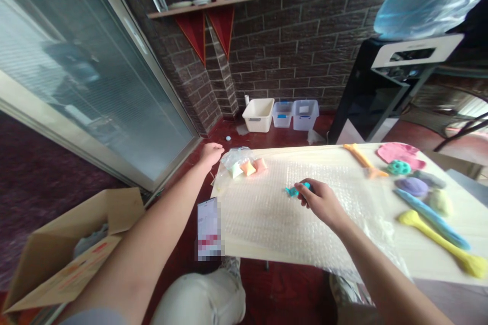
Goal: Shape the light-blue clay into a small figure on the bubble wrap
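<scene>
My right hand [314,197] is closed around a small teal object [293,191], partly hidden by the fingers, just above the bubble wrap [263,213] on the table. Beyond the table's far left corner is my left hand [211,154], its fingers curled together; whatever may be in them is hidden. Close to it lies a clear plastic bag [238,155]. Beside the bag are small pillow-shaped packets in a row: a pale green one [235,170], an orange one [248,168] and a pink one [261,165].
Clay-like pieces lie on the table's right: a yellow bone shape [438,241], a blue stick [432,218], a pink slab [400,154]. A phone [208,226] is at the left edge. An open cardboard box [72,233] stands left; bins [259,116] sit by the wall.
</scene>
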`<state>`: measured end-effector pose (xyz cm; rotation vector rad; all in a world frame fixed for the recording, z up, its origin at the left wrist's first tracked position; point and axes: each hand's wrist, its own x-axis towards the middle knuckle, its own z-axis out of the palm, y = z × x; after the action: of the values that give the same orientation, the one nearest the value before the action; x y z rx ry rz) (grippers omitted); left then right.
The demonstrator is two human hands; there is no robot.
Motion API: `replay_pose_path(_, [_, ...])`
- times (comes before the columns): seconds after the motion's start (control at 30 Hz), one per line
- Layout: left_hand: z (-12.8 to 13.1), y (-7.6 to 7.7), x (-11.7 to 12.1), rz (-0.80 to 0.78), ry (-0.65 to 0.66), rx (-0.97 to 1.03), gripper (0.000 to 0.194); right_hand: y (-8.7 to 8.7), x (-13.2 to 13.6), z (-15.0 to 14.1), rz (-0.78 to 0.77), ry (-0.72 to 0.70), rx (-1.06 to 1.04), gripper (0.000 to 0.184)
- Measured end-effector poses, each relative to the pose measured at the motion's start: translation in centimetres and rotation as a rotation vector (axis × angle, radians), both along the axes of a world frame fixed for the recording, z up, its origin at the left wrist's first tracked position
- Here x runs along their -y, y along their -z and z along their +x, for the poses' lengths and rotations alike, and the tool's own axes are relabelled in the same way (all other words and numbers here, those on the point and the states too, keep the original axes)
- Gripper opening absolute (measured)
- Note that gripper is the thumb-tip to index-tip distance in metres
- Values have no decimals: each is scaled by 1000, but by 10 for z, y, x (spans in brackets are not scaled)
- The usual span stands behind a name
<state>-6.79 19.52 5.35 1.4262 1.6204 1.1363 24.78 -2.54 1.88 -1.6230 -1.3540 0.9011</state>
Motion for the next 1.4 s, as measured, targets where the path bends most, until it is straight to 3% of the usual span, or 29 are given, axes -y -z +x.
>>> replay_pose_path(0.1, [-8,-12,23,52,0,-41,11,4,-5,10,59,79,93,29])
replay_pose_path(0.23, [7,-17,92,81,118,-9,12,3,-8,27,106,186,272,26])
replay_pose_path(0.33, [46,-1,159,32,275,70,13,0,-7,35,151,164,331,35])
replay_pose_path(0.4, [77,15,199,-57,389,203,15,1,-5,35,183,87,363,54])
replay_pose_path(0.47, [101,33,229,-139,445,312,17,7,-4,32,193,-22,395,63])
replay_pose_path(0.53, [113,48,245,-194,428,381,17,15,-5,29,176,-63,426,61])
replay_pose_path(0.7, [110,62,244,-216,444,404,18,27,-10,26,129,-97,447,45])
replay_pose_path(0.83, [113,61,225,-347,325,608,25,22,-14,26,126,-57,378,28])
replay_pose_path(1.03, [137,61,202,-511,191,884,31,6,-19,15,106,50,157,45])
replay_pose_path(1.13, [140,55,197,-699,211,1135,41,-5,-13,1,73,-28,85,46])
replay_pose_path(1.23, [138,48,196,-859,263,1369,49,-14,1,-18,55,-221,118,39])
replay_pose_path(1.33, [138,46,200,-836,246,1398,36,-19,18,-34,126,-362,253,35])
replay_pose_path(1.4, [141,47,205,-823,215,1381,28,-22,29,-41,193,-304,271,31])
